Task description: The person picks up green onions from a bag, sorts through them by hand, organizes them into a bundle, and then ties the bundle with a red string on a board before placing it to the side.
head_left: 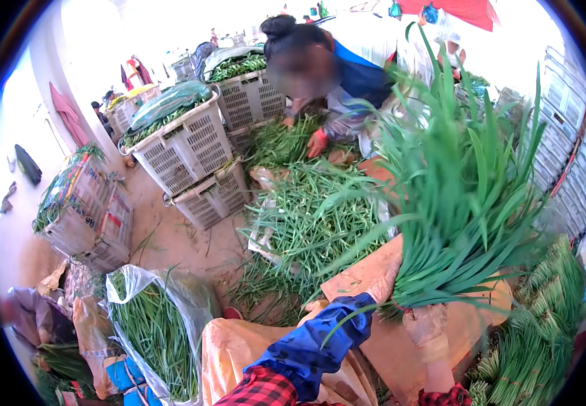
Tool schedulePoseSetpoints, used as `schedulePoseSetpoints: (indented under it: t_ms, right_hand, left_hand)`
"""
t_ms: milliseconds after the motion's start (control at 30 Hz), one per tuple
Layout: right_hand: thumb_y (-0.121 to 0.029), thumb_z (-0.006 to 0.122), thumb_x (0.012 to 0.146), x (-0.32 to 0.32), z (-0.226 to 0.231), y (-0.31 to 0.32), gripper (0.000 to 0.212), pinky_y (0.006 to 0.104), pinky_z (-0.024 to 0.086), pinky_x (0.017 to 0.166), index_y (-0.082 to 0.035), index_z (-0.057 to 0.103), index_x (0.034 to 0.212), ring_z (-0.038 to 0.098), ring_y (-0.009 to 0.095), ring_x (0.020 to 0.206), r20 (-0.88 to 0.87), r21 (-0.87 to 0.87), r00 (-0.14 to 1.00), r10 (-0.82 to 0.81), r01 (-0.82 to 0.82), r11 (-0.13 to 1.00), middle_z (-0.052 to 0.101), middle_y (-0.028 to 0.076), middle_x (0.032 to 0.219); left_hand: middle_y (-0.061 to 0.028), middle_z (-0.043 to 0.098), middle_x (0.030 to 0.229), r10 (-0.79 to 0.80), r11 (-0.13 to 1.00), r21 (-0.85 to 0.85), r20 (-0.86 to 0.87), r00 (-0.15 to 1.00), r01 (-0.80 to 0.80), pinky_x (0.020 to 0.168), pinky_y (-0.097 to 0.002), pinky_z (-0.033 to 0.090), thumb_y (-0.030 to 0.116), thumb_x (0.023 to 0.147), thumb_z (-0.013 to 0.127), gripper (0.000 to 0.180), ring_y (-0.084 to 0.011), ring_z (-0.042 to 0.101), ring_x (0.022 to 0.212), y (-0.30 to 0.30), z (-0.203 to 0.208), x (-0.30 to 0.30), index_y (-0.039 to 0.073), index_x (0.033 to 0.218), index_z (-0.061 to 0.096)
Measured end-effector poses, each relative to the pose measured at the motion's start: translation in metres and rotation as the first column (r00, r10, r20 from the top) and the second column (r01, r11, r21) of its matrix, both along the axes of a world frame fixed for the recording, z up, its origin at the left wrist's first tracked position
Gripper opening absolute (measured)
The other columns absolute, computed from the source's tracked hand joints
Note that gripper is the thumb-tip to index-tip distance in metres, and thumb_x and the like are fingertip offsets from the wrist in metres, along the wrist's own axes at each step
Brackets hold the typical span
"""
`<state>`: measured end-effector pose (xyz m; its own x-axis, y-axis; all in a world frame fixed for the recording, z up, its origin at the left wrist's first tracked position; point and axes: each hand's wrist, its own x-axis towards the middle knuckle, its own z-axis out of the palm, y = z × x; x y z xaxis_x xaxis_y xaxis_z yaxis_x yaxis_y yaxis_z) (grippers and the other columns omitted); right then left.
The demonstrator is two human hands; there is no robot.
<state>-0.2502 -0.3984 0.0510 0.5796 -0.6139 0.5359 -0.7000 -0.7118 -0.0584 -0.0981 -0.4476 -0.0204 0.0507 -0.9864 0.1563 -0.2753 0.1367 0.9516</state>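
A big bunch of garlic chives (462, 223), with long flat green leaves fanning up and partly blurred, stands tilted over an orange-brown board (401, 358). My left hand (386, 279), below a blue sleeve cover, presses on the left side of the bunch near its base. Around the lower right of the base closes my right hand (425, 327), in what looks like a thin, pale, dirty glove. The leaves hide some of the fingers of both hands. Tied bundles of chives (533, 352) lie stacked right of the board.
Loose green leaves (320, 223) are heaped ahead, where a co-worker (354, 81) bends over more greens. Stacked white crates (184, 159) stand to the left, and a clear plastic bag (157, 331) of greens sits nearer. Crates (563, 135) also rise at the right.
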Motion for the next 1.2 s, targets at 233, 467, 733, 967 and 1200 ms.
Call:
schedulePoseSetpoints:
  t_ms: [233,467,733,967,1200]
  right_hand:
    - [-0.019,0.054,0.068,-0.026,0.029,0.034,0.014,0.0425,0.044,0.064,-0.005,0.056,0.07,0.055,0.033,0.068,0.19,0.398,0.969,-0.159,0.072,0.914,0.059,0.015,0.072]
    - [-0.021,0.049,0.078,-0.022,-0.027,0.04,0.017,0.0417,0.044,0.071,-0.006,0.057,0.073,0.054,0.035,0.08,-0.006,0.789,0.934,-0.358,0.224,0.572,0.058,0.018,0.085]
    - [-0.018,0.047,0.085,-0.011,-0.031,0.03,0.019,0.0258,0.043,0.067,-0.003,0.057,0.078,0.052,0.014,0.072,0.834,0.504,0.497,-0.239,-0.51,0.697,0.057,0.008,0.082]
    - [-0.026,0.043,0.089,0.008,-0.036,-0.018,0.028,0.0201,0.037,0.051,-0.002,0.054,0.081,0.045,0.006,0.054,0.858,0.493,0.253,-0.447,-0.646,0.582,0.053,0.002,0.064]
    - [-0.021,0.043,0.089,0.028,-0.041,0.008,0.026,0.0222,0.034,0.046,-0.005,0.047,0.069,0.041,0.009,0.048,0.84,0.539,0.385,-0.383,-0.502,0.676,0.044,0.0,0.054]
  left_hand:
    - [-0.0263,0.047,0.111,-0.426,0.898,0.067,0.383,0.82,0.435,0.079,-0.042,0.041,0.019,0.089,0.024,0.043,-0.0397,0.053,0.091,-0.01,0.065,-0.017,0.008,0.131,0.023]
    - [-0.0193,0.056,0.101,0.004,0.999,0.044,0.353,0.936,-0.02,0.083,-0.036,0.041,0.029,0.086,0.042,0.036,-0.0305,0.051,0.099,0.047,-0.009,0.033,0.0,0.103,0.055]
    - [-0.0168,0.039,0.123,0.043,0.995,-0.08,0.871,0.49,0.055,0.093,-0.0444,0.029,0.04,0.067,0.062,0.084,-0.0316,0.036,0.115,0.078,0.02,-0.036,0.005,0.132,0.022]
    - [-0.0166,0.045,0.12,-0.512,0.854,0.484,0.72,0.468,0.189,0.089,-0.0425,0.036,0.042,0.072,0.054,0.072,-0.0299,0.05,0.104,0.053,0.046,-0.045,0.011,0.131,0.026]
    - [-0.0163,0.052,0.107,-0.281,0.95,0.299,0.711,0.644,0.084,0.081,-0.0443,0.042,0.045,0.068,0.059,0.066,-0.0332,0.051,0.1,0.035,-0.01,-0.014,0.005,0.116,0.04]
